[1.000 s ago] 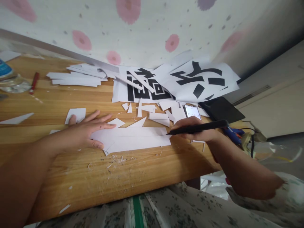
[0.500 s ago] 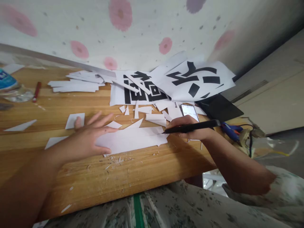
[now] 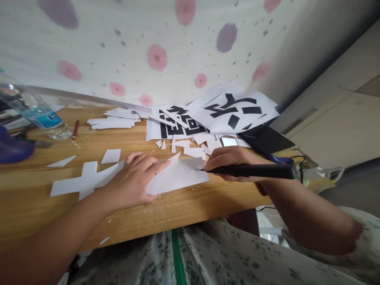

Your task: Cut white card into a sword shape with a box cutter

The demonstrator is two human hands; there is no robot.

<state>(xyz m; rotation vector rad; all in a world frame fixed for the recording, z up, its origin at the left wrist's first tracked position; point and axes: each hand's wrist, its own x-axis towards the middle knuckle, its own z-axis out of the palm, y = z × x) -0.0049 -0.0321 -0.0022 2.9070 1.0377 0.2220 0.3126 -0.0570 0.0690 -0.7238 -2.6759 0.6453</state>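
My left hand (image 3: 135, 180) lies on a white cut paper piece (image 3: 178, 178) on the wooden table (image 3: 89, 221), fingers close together and pressing it flat. The paper stretches left under my hand into a cross-shaped part (image 3: 80, 183). My right hand (image 3: 230, 160) is closed round a long black cutting tool (image 3: 255, 171), whose tip touches the right edge of the paper.
Printed sheets with big black shapes (image 3: 231, 111) and paper scraps (image 3: 190, 146) lie at the back. A phone (image 3: 229, 141) and a black tablet (image 3: 265, 139) sit behind my right hand. At the left stand a water bottle (image 3: 35, 114) and a red pen (image 3: 75, 130).
The camera has tilted and pulled back. The paper has turned and shifted left under my left hand, whose fingers have drawn together. My right hand has kept the tool at the paper's edge.
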